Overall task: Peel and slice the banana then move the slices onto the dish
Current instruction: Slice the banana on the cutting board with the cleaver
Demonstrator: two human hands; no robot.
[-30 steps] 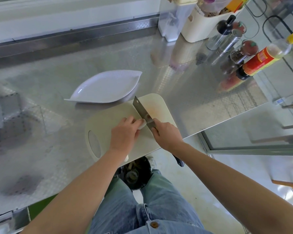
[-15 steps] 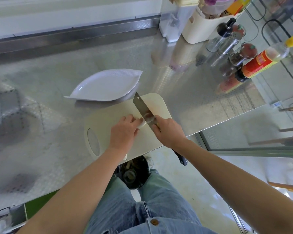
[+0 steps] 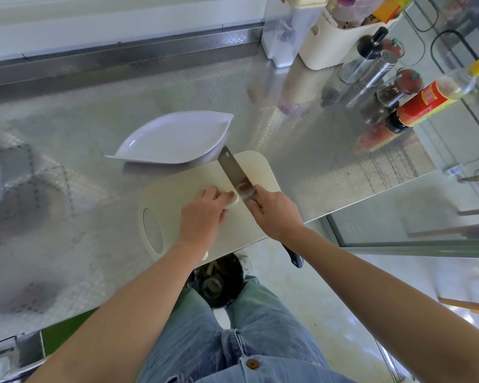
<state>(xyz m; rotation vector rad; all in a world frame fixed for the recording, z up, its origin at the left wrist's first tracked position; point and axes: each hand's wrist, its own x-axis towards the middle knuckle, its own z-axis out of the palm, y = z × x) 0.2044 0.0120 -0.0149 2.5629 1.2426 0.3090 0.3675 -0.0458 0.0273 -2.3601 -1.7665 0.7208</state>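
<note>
- The right grip (image 3: 277,214) is clenched round the knife (image 3: 234,172) high up by the blade, and the handle's end juts out past the desk's near edge. Holding it that close probably gives finer control over thin cuts.
- The left grip (image 3: 202,214) curls over the peeled banana (image 3: 231,200) and pins it to the cutting board (image 3: 177,194). Its fingertips sit just beside the blade, seemingly as a guide.
- The board lies along the near edge of the desk (image 3: 67,134), which keeps the work close to the body.
- The blade stands across the banana's exposed end. Any slices behind it are hidden, so I cannot tell how many are cut.
- The dish (image 3: 174,139) waits at the board's far edge with no slices on it yet, so the transfer should be short.
- The sauce bottle (image 3: 423,103) and jars cluster by the far right corner, well apart from the cutting.
</note>
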